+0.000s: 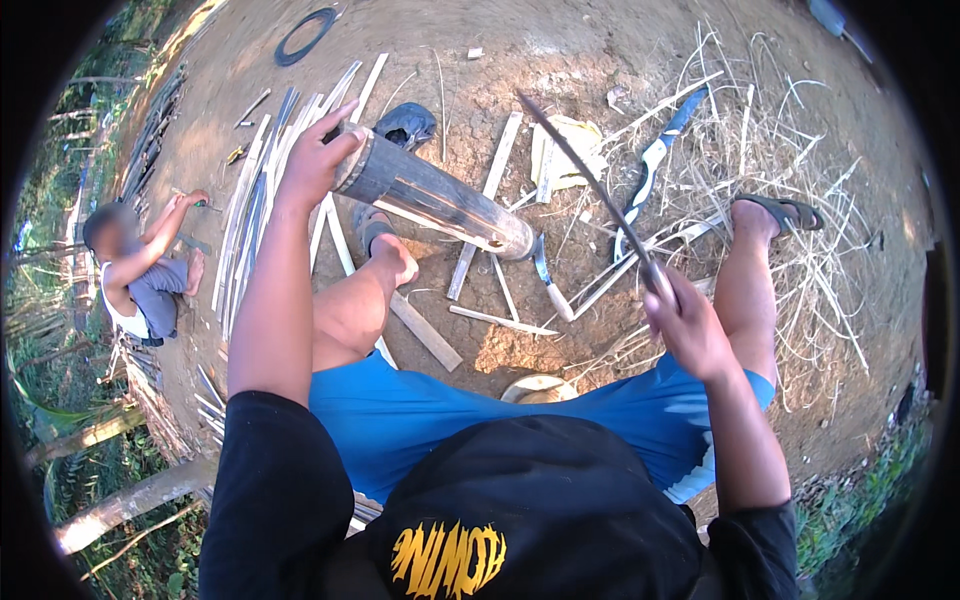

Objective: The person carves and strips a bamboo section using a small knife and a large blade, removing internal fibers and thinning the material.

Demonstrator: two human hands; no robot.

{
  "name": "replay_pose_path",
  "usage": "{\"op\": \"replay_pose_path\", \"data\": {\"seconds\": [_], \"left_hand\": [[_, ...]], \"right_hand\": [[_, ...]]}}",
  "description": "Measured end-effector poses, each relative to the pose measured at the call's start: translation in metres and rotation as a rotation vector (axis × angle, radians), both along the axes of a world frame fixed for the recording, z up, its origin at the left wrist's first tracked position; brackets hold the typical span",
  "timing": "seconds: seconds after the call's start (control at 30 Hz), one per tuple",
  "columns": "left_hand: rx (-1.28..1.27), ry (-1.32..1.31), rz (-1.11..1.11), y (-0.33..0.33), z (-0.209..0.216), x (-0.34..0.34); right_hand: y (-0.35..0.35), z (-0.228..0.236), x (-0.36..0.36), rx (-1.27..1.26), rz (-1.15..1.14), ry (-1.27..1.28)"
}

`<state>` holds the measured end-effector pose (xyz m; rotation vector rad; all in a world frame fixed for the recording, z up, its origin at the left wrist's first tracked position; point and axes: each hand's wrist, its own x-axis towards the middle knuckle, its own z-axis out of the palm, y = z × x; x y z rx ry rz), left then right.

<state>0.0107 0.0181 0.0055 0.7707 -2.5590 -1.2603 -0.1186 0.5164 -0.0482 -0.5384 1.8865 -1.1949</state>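
Observation:
My left hand point(322, 150) grips the near-left end of a thick, dark bamboo section point(430, 190), its index finger stretched out past the end. Long pale splits run along the bamboo, which slants down to the right over the ground between my feet. In my right hand point(688, 325) is the handle of a machete point(590, 180), its long dark blade raised up and to the left, apart from the bamboo. A smaller knife point(550, 285) with a pale handle lies just beyond the bamboo's lower end.
Split bamboo strips point(265, 200) lie in a long pile on the left. Beyond it another person point(140, 270) squats, working with their hands. Thin shavings point(770, 200) cover the ground at right. A blue-and-white wrapped dark sheath-like piece point(655, 150) and a black coil point(305, 37) lie farther off.

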Motion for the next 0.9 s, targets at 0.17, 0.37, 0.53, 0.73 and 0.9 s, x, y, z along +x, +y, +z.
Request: {"op": "replay_pose_path", "data": {"seconds": [0.17,0.37,0.53,0.73,0.9], "left_hand": [[-0.044,-0.022,-0.109,0.012,0.010,-0.015],[-0.130,-0.032,-0.110,0.040,0.018,-0.029],[-0.190,-0.043,-0.126,0.034,0.014,-0.029],[-0.194,-0.024,-0.117,0.029,0.009,-0.024],[-0.165,-0.064,-0.127,0.036,0.016,-0.022]], "right_hand": [[0.031,0.047,0.045,0.089,0.131,-0.055],[0.014,0.049,0.064,0.136,0.221,-0.019],[0.011,0.042,0.069,0.126,0.209,-0.004],[0.012,0.042,0.068,0.171,0.233,-0.004],[0.008,0.042,0.071,0.160,0.220,0.014]]}}
